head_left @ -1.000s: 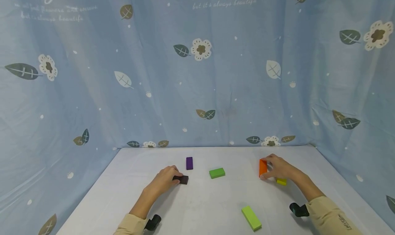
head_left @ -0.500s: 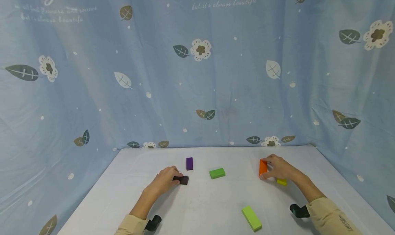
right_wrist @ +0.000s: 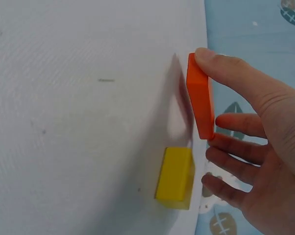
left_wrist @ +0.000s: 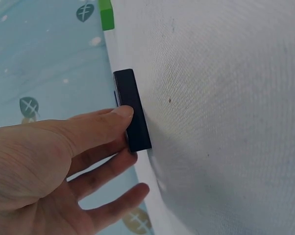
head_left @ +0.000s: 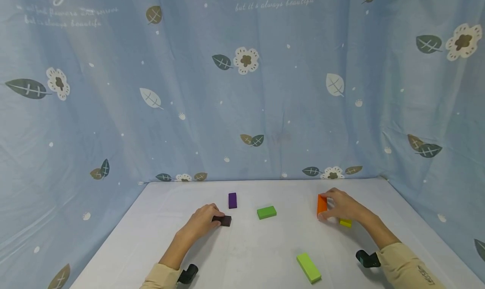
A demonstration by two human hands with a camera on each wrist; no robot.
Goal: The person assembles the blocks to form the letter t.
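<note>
My left hand (head_left: 201,221) pinches a dark, nearly black rectangular block (head_left: 225,220) at the table's left middle. In the left wrist view the thumb lies on one face of this dark block (left_wrist: 133,117), with the other fingers behind or below it. On the right side, my right hand (head_left: 342,205) grips an orange block (head_left: 321,204) between thumb and fingers. The right wrist view shows the thumb on one end of the orange block (right_wrist: 199,93) and a fingertip near the other. Close beneath that hand lies a yellow block (head_left: 345,223), partly hidden by it in the head view.
Between the hands lies a green block (head_left: 267,212). A purple block (head_left: 233,200) is behind the dark one, and a lime block (head_left: 308,268) lies near the front. A patterned blue curtain (head_left: 204,124) surrounds the white table (head_left: 250,247) at the back and sides.
</note>
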